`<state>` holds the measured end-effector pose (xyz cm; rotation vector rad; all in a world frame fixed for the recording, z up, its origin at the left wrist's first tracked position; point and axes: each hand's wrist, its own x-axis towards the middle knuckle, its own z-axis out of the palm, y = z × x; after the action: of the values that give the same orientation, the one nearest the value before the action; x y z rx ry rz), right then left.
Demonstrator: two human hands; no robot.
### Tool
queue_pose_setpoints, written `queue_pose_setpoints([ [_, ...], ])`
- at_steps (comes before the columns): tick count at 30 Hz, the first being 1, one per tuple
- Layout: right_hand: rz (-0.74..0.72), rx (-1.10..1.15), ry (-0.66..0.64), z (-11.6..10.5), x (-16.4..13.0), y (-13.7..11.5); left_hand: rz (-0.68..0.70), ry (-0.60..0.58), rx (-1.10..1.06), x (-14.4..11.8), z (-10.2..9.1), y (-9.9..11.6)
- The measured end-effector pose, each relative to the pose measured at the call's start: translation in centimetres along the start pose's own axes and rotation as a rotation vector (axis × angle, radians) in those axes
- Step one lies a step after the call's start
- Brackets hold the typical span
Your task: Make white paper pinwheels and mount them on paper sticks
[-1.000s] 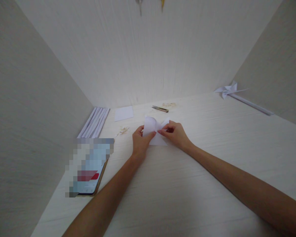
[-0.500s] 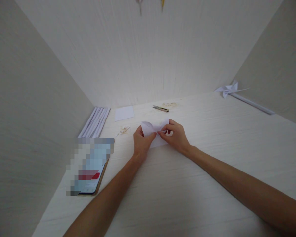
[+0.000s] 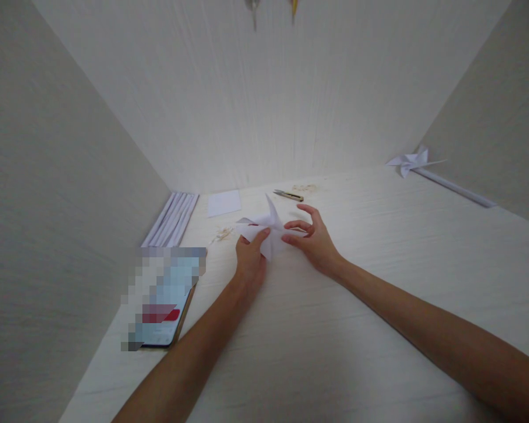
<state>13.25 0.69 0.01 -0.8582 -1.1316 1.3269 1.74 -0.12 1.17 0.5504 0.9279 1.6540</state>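
The left hand is closed on a folded white paper, thumb on top and the other fingers tucked beneath, so the piece is pinched at its near-left part. The paper sits a little in from the far edge of the desk, roughly midway between the left and right edges, with 1 pointed flap standing up and another flap spreading toward the left. Whether its underside rests on the desk cannot be told. The right hand lies just beside the paper on the right, fingers spread and loosely curled, wide open; its thumb and forefinger tips reach the paper's right side without gripping it. Both forearms stretch in from the near edge.

Beyond the hands, close to the far edge, lies a small pair of snips with a few pale scraps just past it. To their left a flat white square sheet lies on the desk, and more scraps lie between that sheet and the left hand. In the far left corner a bundle of rolled white paper sticks lies along the left edge. Nearer along that edge rests a phone, its screen blurred. At the far right corner lies a finished paper pinwheel on a long white stick.
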Motion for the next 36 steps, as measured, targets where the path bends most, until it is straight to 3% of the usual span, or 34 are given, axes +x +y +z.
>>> queue_pose_setpoints([
  [6,0.067,0.126,0.135,1.4,-1.1,0.0,-0.068,-0.049,0.017,-1.1,0.4,-0.6],
  [15,0.087,0.109,0.158,0.7,-0.5,0.0,-0.066,-0.085,0.158,-1.1,0.1,-0.6],
  [19,0.045,-0.008,0.094,-0.2,0.1,0.0,-0.072,-0.096,0.185,-0.8,0.0,-0.1],
  [27,0.046,-0.081,-0.073,-2.3,1.1,-0.4,-0.205,-0.248,0.215,-0.2,-0.6,1.1],
  [30,0.065,-0.131,-0.125,-2.4,1.0,-0.7,-0.210,-0.217,0.372,-0.4,-0.5,1.2],
  [36,0.040,-0.261,-0.149,-2.1,0.7,-1.2,-0.087,-0.126,0.532,-0.7,-0.6,0.4],
])
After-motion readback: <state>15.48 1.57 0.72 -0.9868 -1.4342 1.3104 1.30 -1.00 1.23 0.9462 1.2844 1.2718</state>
